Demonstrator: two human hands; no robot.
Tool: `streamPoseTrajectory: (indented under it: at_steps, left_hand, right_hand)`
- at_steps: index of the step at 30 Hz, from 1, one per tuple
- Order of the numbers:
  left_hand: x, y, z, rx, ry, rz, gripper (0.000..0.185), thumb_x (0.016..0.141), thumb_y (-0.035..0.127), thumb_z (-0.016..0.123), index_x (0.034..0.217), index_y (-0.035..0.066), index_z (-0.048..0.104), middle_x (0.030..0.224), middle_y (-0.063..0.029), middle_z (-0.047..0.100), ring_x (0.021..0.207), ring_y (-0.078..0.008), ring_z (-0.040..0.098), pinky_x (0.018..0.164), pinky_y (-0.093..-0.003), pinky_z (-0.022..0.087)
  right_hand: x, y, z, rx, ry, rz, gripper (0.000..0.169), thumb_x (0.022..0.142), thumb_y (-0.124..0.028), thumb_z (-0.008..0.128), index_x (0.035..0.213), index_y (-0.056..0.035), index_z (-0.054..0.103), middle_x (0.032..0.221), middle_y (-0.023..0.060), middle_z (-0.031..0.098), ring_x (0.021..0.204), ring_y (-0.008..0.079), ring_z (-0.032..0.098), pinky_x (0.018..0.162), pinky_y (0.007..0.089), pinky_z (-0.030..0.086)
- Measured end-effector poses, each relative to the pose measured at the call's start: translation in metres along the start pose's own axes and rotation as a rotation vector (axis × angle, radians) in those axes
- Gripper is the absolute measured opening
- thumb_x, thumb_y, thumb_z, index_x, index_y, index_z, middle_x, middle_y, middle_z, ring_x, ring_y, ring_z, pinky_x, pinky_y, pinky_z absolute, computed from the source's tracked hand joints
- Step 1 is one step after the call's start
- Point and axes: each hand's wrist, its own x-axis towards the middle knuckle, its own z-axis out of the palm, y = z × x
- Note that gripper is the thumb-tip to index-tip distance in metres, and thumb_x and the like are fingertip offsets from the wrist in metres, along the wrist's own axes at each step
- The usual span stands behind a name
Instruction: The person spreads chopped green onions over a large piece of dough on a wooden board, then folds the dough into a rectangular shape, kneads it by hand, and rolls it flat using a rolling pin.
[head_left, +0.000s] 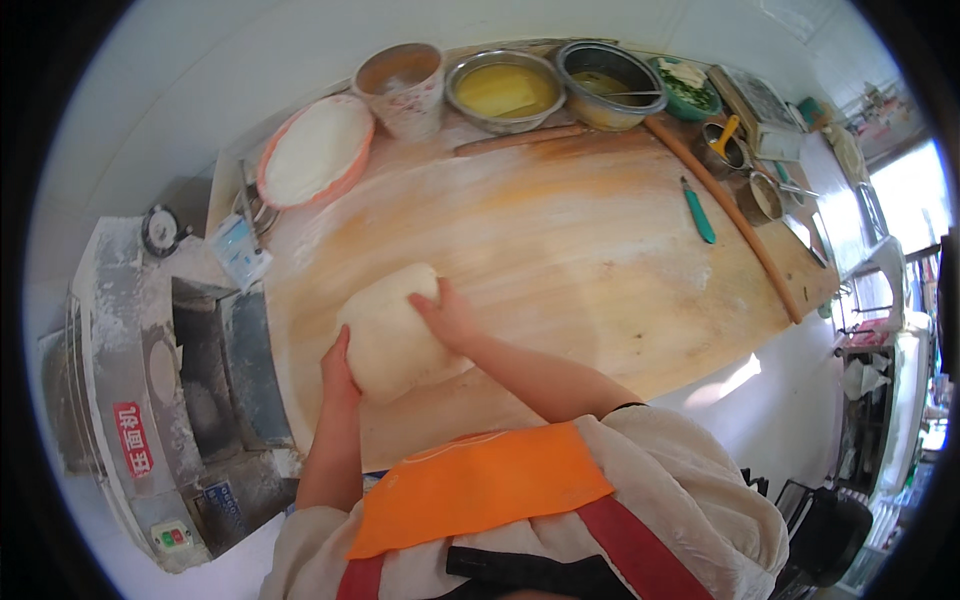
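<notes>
A large, smooth lump of pale dough (397, 337) is between my two hands, over the near left part of a floured wooden work board (540, 247). My left hand (341, 367) presses on its left side, thumb upward. On its upper right side lies my right hand (446, 315), thumb and fingers against the dough. The undersides of both hands' grip are hidden by the dough. Whether the dough rests fully on the board or is partly lifted, I cannot tell.
Left stands a floury dough-pressing machine (161, 360). Along the back are a pink basin of flour (319, 154), a bucket (401, 90), a metal bowl of yellow liquid (506, 90) and a pot (611, 86). Right lie a green-handled knife (699, 214) and a long rolling pin (724, 202).
</notes>
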Motion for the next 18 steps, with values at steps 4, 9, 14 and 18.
streamPoseTrajectory:
  at_steps: [4,9,14,18]
  left_hand:
    - [0.006,0.011,0.014,0.264,-0.006,0.140,0.055,0.095,0.036,0.065,0.129,-0.005,0.056,0.117,-0.0153,0.067,0.104,-0.0253,0.067,0.088,-0.0381,0.055]
    - [-0.007,0.018,0.045,1.400,0.271,1.012,0.065,0.090,0.037,0.065,0.138,-0.005,0.048,0.146,-0.0244,0.043,0.139,-0.0354,0.038,0.113,-0.0508,0.030]
    - [-0.032,-0.008,0.055,1.581,-0.236,1.125,0.066,0.089,0.039,0.062,0.140,0.000,0.046,0.155,-0.0145,0.036,0.146,-0.0333,0.028,0.115,-0.0620,0.018]
    - [-0.021,0.004,0.062,1.583,-0.279,1.115,0.068,0.091,0.042,0.058,0.141,-0.001,0.044,0.155,-0.0158,0.034,0.147,-0.0336,0.025,0.115,-0.0625,0.016]
  right_hand:
    - [0.027,0.039,-0.017,0.128,-0.111,0.060,0.069,0.084,-0.050,0.071,0.128,0.0009,0.056,0.109,0.0259,0.068,0.103,0.0399,0.065,0.088,0.0473,0.052]
    - [0.015,-0.009,-0.042,-0.468,0.371,-0.486,0.057,0.092,-0.041,0.063,0.129,0.0017,0.058,0.132,0.0255,0.057,0.124,0.0388,0.053,0.103,0.0470,0.043]
    - [0.004,-0.004,0.006,-0.683,0.112,-0.609,0.054,0.098,-0.038,0.052,0.141,-0.0052,0.049,0.150,0.0166,0.042,0.141,0.0389,0.034,0.116,0.0532,0.024]
    - [0.007,-0.003,0.001,-0.754,0.027,-0.540,0.056,0.098,-0.038,0.051,0.144,-0.0070,0.046,0.153,0.0145,0.039,0.144,0.0361,0.030,0.117,0.0536,0.022]
